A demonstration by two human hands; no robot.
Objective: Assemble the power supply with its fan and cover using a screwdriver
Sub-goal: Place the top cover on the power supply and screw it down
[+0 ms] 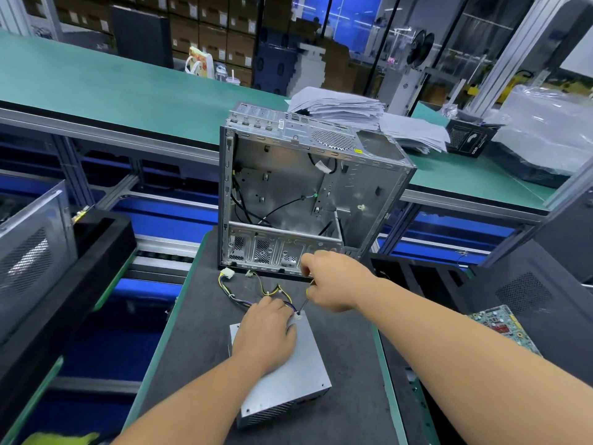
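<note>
While pressed under the left hand (268, 332) — power supply (285, 374), screwdriver (303, 305) above.

Two hands (266, 329) (bare), one power supply (288, 380), one screwdriver (303, 306).

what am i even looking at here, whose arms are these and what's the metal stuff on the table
There is no machine: one camera worn on a person's head looks down at their own bare arms. The left hand presses flat on a closed grey power supply lying on the dark mat. The right hand holds a thin screwdriver, its tip at the box's far corner, where coloured wires come out. Behind stands an open, empty computer case. A green circuit board lies at the right.
</note>
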